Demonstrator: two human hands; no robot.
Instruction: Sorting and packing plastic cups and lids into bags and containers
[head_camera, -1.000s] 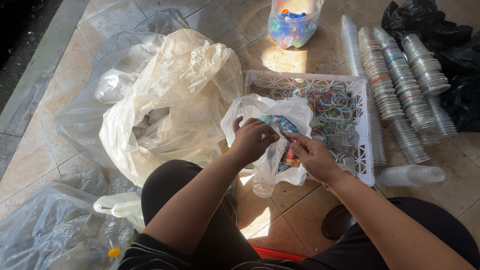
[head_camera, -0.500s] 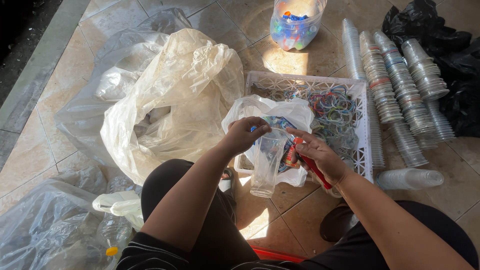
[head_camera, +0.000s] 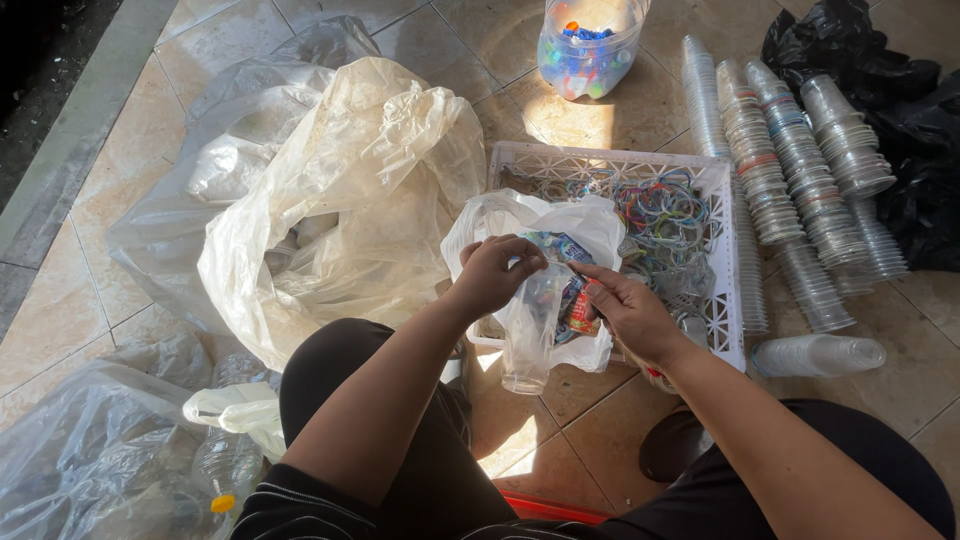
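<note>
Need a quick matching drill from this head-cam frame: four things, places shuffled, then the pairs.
Things:
1. clear cup
2. white crate
3. jar of caps
4. lone stack of cups

Places:
A. upright on the tiles at the top of the view
B. lying on the tiles beside the right forearm
C. between the left hand and right hand
D. holding coloured rings, behind the hands

Pairs: 1-C, 2-D, 3-A, 4-B

We count two hands, the left hand (head_camera: 497, 273) and the right hand (head_camera: 627, 312); one clear cup (head_camera: 527, 335) between them; one white basket (head_camera: 722, 250); one jar of caps (head_camera: 588, 45); one black bag (head_camera: 900, 110); one big yellowish bag (head_camera: 350, 200).
</note>
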